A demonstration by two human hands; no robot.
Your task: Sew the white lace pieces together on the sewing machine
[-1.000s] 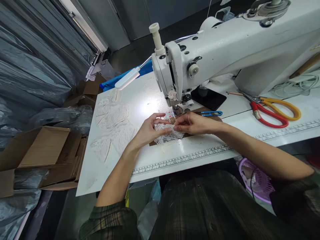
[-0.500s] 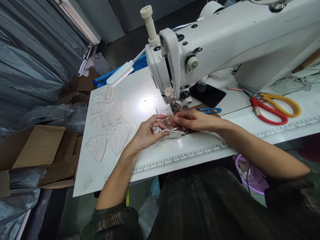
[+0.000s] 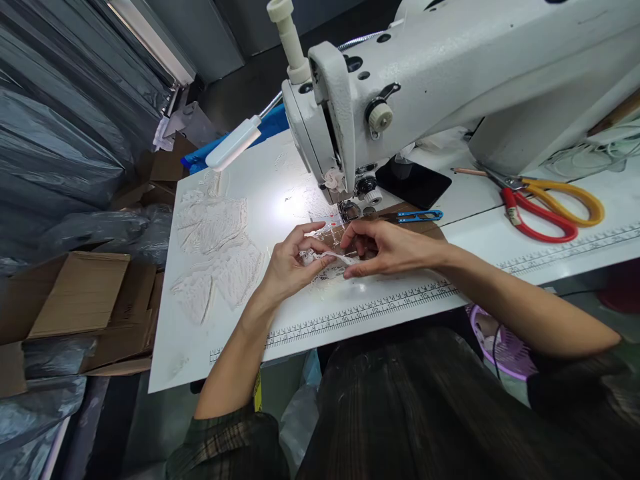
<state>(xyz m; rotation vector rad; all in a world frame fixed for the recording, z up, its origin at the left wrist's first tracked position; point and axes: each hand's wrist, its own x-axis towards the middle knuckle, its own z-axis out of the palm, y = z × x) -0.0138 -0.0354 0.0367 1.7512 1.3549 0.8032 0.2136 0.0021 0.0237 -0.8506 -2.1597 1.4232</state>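
My left hand (image 3: 289,265) is closed on a small piece of white lace fabric (image 3: 325,256), pinching it between thumb and fingers just in front of the sewing machine's needle area. The fabric's right end reaches toward my right hand (image 3: 383,248). That hand is curved, with thumb and index finger apart on either side of the fabric end; whether it touches the fabric I cannot tell. Beneath the hands lies a brown plate (image 3: 420,229) on the table. Blue thread snips (image 3: 420,216) rest just beyond my right hand.
The white sewing machine (image 3: 425,87) stands over the table with a lit lamp (image 3: 234,142) at its left. Lace pieces (image 3: 215,227) lie on the left. To the right are a black phone (image 3: 415,185) and red-and-yellow-handled scissors (image 3: 540,207). A printed ruler (image 3: 360,313) runs along the front edge.
My right hand's thumb has spread away from its fingers and moved toward me. The fabric end between the hands is raised and turned more edge-on. The view has shifted slightly.
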